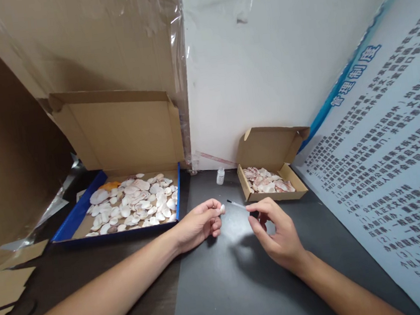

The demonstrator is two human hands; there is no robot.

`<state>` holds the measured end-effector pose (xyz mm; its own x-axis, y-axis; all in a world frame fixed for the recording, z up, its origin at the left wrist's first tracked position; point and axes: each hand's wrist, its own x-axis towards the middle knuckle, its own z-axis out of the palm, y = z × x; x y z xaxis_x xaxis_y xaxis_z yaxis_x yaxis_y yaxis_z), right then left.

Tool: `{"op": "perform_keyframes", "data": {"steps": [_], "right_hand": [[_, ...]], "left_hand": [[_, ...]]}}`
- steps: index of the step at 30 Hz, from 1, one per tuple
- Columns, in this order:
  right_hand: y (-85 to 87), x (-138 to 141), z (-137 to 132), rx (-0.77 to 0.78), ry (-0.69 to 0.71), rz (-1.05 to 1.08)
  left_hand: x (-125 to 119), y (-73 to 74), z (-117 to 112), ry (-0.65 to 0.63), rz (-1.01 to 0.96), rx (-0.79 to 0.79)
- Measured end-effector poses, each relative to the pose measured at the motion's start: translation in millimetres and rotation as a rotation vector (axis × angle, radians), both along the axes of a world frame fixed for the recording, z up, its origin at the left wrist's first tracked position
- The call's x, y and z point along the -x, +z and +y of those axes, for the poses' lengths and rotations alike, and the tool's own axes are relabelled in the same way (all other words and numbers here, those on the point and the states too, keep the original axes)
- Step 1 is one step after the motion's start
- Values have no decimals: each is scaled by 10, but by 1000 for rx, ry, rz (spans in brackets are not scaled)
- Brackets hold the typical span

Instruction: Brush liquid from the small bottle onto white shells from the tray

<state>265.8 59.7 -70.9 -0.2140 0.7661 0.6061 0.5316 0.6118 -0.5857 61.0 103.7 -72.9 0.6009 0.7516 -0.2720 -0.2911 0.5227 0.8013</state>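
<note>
Left hand (198,224) pinches a shell (222,209) at its fingertips above the mat (225,287), right hand (277,233) grips a brush (236,204) tip-first just beside it; I judge short, light strokes with the shell held steady work best.

White shell (222,208); blue-edged tray (76,216); brown box (275,196); dark grey mat (224,282).

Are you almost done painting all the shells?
Not nearly. The small box holds only a few shells, perhaps finished ones. The left hand pinches one shell; the right hand holds a thin brush toward it. The big tray holds many more.
</note>
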Motion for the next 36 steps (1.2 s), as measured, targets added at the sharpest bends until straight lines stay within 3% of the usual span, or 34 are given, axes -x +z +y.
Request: {"op": "perform_keyframes", "data": {"steps": [5, 7, 11, 15, 19, 23, 28, 36], "right_hand": [[-3, 2, -8, 94, -16, -96], [4, -3, -8, 74, -55, -72], [0, -4, -5, 93, 42, -63], [-21, -2, 6, 117, -30, -80], [-18, -6, 15, 113, 28, -74], [-12, -9, 14, 118, -34, -68], [-27, 4, -21, 97, 91, -20], [7, 3, -51, 50, 107, -18]], "left_hand": [[-5, 12, -6, -4, 10, 2], [-5, 12, -5, -1, 14, -1], [-1, 11, -5, -5, 2, -1], [3, 15, -5, 1, -2, 3], [4, 12, -1, 3, -4, 9], [8, 3, 2, 7, -16, -5], [14, -16, 2, -1, -37, 9], [-6, 4, 3, -1, -5, 20]]}}
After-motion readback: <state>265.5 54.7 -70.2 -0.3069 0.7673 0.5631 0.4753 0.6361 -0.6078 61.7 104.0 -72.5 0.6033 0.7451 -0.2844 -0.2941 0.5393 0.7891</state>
